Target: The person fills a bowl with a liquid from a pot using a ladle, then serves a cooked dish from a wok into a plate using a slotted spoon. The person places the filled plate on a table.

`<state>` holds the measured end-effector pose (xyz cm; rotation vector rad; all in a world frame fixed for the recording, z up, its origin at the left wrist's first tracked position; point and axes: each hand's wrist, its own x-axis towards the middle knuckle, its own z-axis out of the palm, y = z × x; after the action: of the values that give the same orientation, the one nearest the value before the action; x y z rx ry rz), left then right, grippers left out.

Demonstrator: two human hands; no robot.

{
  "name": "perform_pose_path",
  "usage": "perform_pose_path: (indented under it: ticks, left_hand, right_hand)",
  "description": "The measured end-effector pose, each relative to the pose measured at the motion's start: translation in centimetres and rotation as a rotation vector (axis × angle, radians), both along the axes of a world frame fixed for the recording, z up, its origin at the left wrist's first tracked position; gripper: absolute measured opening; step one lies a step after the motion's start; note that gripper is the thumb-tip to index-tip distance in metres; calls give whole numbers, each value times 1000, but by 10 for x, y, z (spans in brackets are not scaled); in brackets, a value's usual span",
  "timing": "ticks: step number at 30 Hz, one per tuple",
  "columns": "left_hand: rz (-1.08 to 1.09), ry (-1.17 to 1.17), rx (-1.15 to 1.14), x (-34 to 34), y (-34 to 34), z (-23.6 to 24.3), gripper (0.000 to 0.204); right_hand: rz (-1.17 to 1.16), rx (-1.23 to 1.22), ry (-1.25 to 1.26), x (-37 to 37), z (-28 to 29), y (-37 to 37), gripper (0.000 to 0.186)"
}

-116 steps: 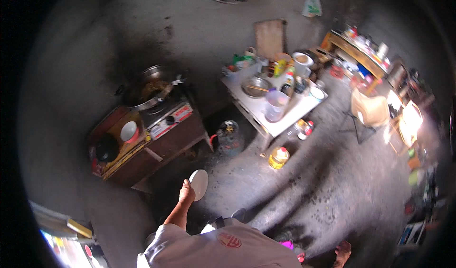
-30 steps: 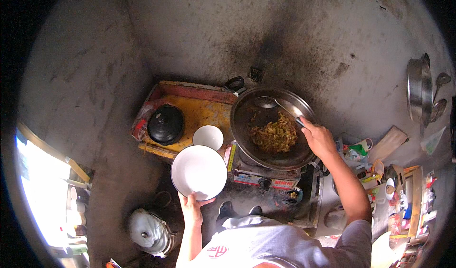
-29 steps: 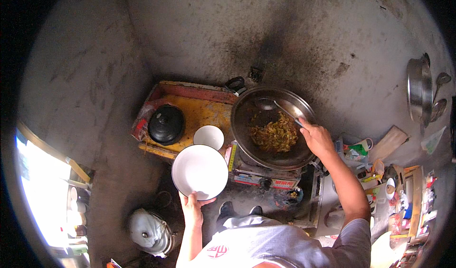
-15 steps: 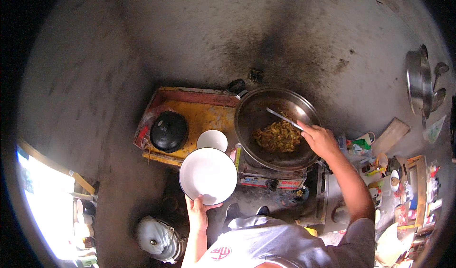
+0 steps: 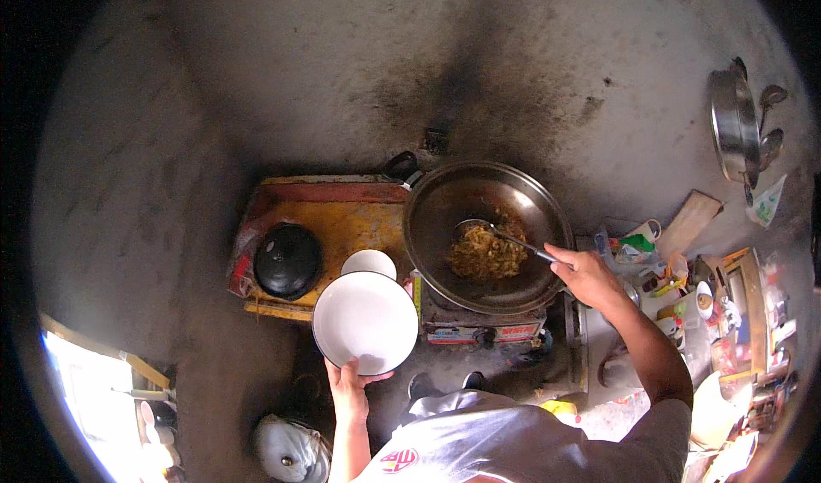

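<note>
My left hand (image 5: 349, 386) grips the near rim of a large white bowl (image 5: 366, 323) with a dark edge, thumb inside it. The bowl's inside looks bare. In my right hand (image 5: 586, 276) is the handle of a metal ladle (image 5: 531, 248), its head down at the cooked yellow-brown food (image 5: 489, 255). That food lies in the bottom of a wide metal wok (image 5: 534, 194) on a gas stove (image 5: 486, 332). Partly hidden behind the large bowl is a smaller white bowl (image 5: 369, 263).
A black lidded pot (image 5: 288, 261) sits on the yellow worktop (image 5: 342, 224) at the left. Cluttered goods and a wooden board (image 5: 689, 224) stand at the right. A steel pan (image 5: 735, 126) hangs on the right wall. A white-covered container (image 5: 291, 453) is at lower left.
My right hand has drawn back a little to the right, and the ladle's head now dips into the food. The whole view has shifted slightly; the large bowl stays in my left hand.
</note>
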<state>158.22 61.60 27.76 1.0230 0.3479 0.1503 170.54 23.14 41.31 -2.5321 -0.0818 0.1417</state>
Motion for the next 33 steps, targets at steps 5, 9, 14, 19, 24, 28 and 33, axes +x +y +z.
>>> perform_pose_path:
  ticks: [5, 9, 14, 19, 24, 28, 33]
  left_hand:
    - [-42, -10, -9, 11, 0, -1, 53]
    - [-63, 7, -15, 16, 5, 3, 52]
    - [-46, 16, -38, 27, 6, 7, 53]
    - [-76, 22, -25, 32, 17, 5, 55]
    - [-86, 25, -14, 43, 18, 6, 56]
    - [-102, 30, -15, 49, 21, 7, 57]
    - [-58, 25, 0, 55, 23, 5, 56]
  right_hand:
    - [-136, -217, -176, 15, -5, -4, 39]
    - [-62, -136, -25, -9, -19, 1, 41]
    - [-218, -230, -171, -3, -21, -11, 40]
    - [-194, -193, 55, -35, -10, 13, 39]
    - [-218, -403, -208, -23, -6, 10, 40]
    - [-227, -484, 144, -45, 6, 30, 43]
    - [-209, -422, -10, -38, 12, 34, 44]
